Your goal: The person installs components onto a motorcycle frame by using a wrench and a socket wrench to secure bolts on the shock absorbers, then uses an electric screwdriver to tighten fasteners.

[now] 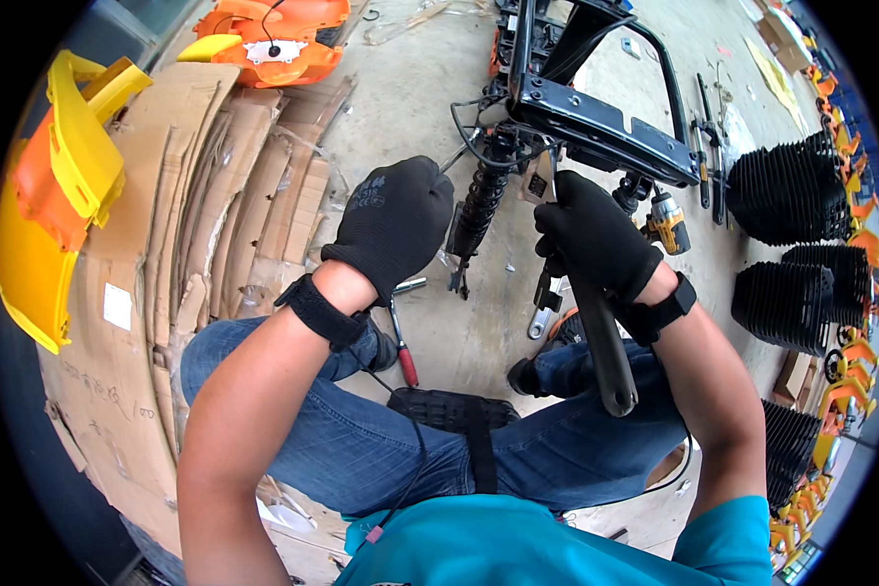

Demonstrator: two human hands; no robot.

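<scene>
My left hand (393, 220), in a black glove, is closed in a fist beside the black coil-spring shock absorber (486, 195). A thin silver tool shaft (456, 154) shows past its knuckles toward the frame; its grip is hidden. My right hand (596, 234), also gloved, is closed at the front of the black metal vehicle frame (606, 122). From under it a long dark metal arm (604, 356) with a hole at its end slants down over my right thigh. A short silver shaft rises by its fingers; whether that hand holds it I cannot tell.
A red-handled tool (403, 356) and a silver-ended black part (541, 317) lie on the floor. A yellow power driver (668, 223) stands right of the frame. Flattened cardboard (117, 283) and yellow-orange body panels (63, 186) lie left; black stacked parts (786, 195) stand right.
</scene>
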